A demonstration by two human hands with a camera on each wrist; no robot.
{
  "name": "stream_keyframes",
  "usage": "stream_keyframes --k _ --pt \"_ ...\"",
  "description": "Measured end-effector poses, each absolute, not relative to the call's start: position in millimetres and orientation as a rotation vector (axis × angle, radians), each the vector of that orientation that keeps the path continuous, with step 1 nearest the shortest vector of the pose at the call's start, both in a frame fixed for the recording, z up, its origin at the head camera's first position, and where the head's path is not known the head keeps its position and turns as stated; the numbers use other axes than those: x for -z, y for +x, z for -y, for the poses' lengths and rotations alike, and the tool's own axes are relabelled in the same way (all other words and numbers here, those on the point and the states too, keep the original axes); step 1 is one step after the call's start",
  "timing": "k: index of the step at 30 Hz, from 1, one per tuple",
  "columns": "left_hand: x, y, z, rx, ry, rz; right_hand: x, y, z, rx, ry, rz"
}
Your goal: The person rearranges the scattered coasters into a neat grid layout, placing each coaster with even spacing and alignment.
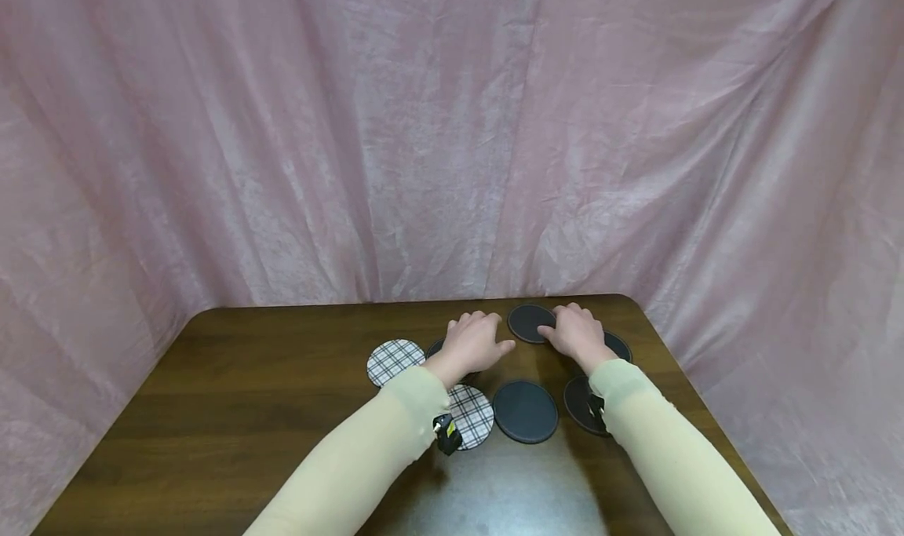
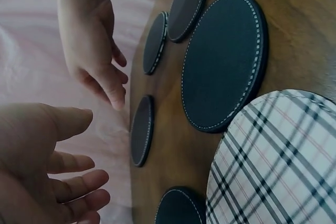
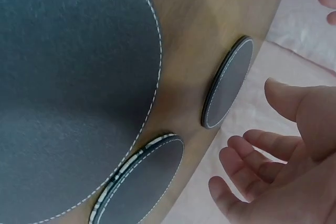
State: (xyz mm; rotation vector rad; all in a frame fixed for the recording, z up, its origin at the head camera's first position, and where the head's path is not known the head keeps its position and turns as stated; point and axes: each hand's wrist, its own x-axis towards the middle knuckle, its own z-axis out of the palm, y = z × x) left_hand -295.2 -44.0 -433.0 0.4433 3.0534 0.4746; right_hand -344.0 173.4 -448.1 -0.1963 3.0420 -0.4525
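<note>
Two open hands (image 1: pixel 526 340) over round stitched leather coasters (image 1: pixel 526 411).

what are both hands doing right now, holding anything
Left hand: open, fingers relaxed, holding nothing.
Right hand: open, holding nothing, beside the far dark coaster.

You have two checked round mats: one (image 1: pixel 395 361) left of the middle of the frame, one (image 1: pixel 472 415) lower down. You have five dark round mats: top (image 1: pixel 530 322), middle (image 1: pixel 525 410), lower right (image 1: pixel 583 403), right (image 1: pixel 618 347), and one (image 1: pixel 435 349) half hidden.
</note>
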Motion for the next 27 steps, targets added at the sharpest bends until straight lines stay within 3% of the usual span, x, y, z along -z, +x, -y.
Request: stream_keyframes --k 17,27 --pt "444.8 -327.0 17.4 -0.561 0.378 -2.962 451.1 -368.3 -182.5 0.374 -0.021 -2.926" --pt "444.3 -332.3 5.0 -0.539 0.339 -2.941 530.2 -438.6 -225.4 0.431 -0.013 -2.892"
